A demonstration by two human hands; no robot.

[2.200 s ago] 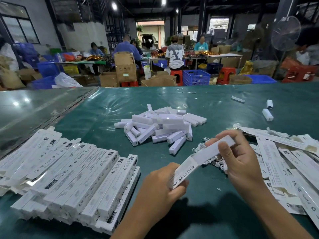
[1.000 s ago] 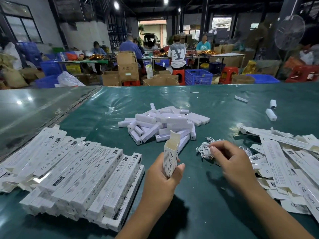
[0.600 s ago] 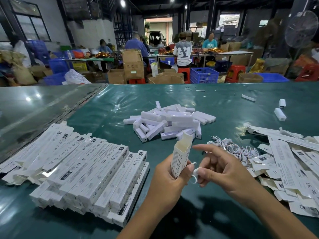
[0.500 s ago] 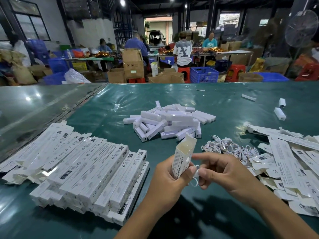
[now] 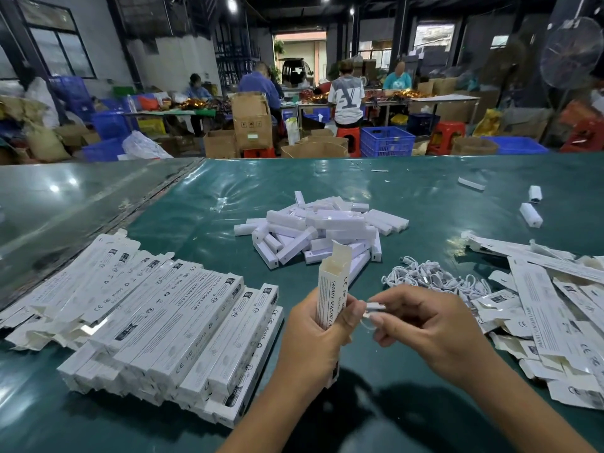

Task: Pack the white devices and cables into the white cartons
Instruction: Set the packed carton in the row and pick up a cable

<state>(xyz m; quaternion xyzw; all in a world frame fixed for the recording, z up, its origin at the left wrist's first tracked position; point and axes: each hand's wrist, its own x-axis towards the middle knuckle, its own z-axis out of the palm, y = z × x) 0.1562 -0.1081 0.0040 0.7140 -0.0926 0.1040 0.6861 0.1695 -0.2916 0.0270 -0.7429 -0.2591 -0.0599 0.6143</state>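
- The left hand (image 5: 322, 335) is wrapped around a white carton (image 5: 330, 289), holding it upright with its top flap open and the mouth facing up.
- The right hand (image 5: 425, 325) is closed in a pinch on a small white cable (image 5: 371, 310), just beside the left thumb and below the carton's mouth; its coil is mostly hidden by the fingers.
- The two hands are close together, nearly touching, above the green table (image 5: 202, 204).
- The step in hand looks like loading the cable into the open carton; whether anything is already inside cannot be told.
- Next move, as I judge it: lift the cable up to the open mouth, line it up with the narrow opening and drop or push it in while the left hand keeps the carton steady.
- After that a device has to go in, unless one already has: the pile of white devices (image 5: 322, 230) lies just beyond the carton, in the middle of the table.
- More cables (image 5: 434, 277) lie in a tangle to the right of the hands, near the flat unfolded cartons (image 5: 539, 302).
- Cartons already made up (image 5: 170, 322) sit in rows on the left, well apart from the flat ones.
- The opening is slim, so a loose coil could snag on the flap.
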